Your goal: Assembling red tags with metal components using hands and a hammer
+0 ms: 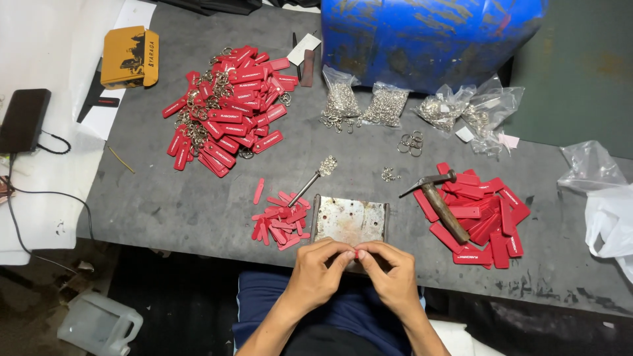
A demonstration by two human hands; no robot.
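Both of my hands meet at the table's near edge, just below a worn metal plate (349, 221). My left hand (320, 267) and my right hand (389, 267) pinch a small red tag piece (358, 253) between their fingertips; most of it is hidden by the fingers. A small heap of narrow red strips (280, 221) lies left of the plate, with a metal punch tool (310, 182) leaning over it. A hammer (438, 201) rests on a pile of red tags (484, 221) to the right.
A large heap of finished red key tags with rings (227, 109) lies at the back left. Bags of metal rings (362, 105) sit before a blue drum (428, 39). A yellow box (130, 57), a black device (24, 120) and plastic bags (603, 198) line the sides.
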